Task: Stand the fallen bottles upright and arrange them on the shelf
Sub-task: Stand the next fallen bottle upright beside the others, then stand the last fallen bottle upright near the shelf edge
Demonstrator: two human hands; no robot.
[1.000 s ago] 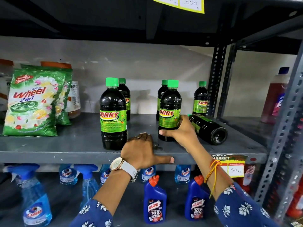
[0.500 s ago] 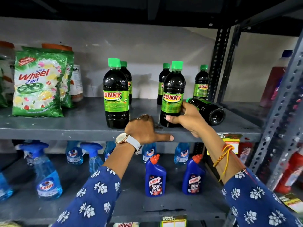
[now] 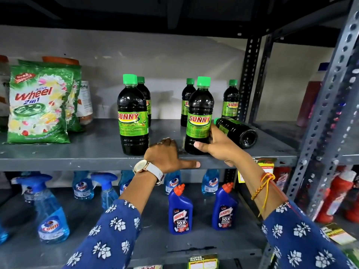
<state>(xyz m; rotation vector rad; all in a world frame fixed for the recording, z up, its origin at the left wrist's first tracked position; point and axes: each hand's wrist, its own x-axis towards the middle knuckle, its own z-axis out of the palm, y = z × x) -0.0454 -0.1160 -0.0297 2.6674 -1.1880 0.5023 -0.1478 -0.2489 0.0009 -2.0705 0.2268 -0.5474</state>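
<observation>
Dark Sunny bottles with green caps and green labels stand on the grey shelf [image 3: 81, 150]. My right hand [image 3: 215, 146] is wrapped around the base of the upright front-right bottle [image 3: 200, 117]. Just right of it one bottle [image 3: 240, 133] lies on its side, base toward me. Another upright bottle [image 3: 133, 117] stands at front centre. Three more stand behind: one [image 3: 144, 98], one [image 3: 187, 101], one [image 3: 231, 101]. My left hand [image 3: 165, 158] rests on the shelf's front edge between the two front bottles, fingers curled, thumb pointing right, holding nothing.
Green Wheel detergent bags [image 3: 38, 105] lean at the shelf's left. A perforated steel upright [image 3: 250, 74] bounds the shelf on the right. Below are blue Colin spray bottles [image 3: 48, 214] and blue Harpic bottles [image 3: 179, 210]. A red bottle [image 3: 308, 98] stands in the bay to the right.
The camera view has shifted slightly; my right hand stays on the front-right bottle, which stands upright. My left hand has kept its place on the shelf edge.
</observation>
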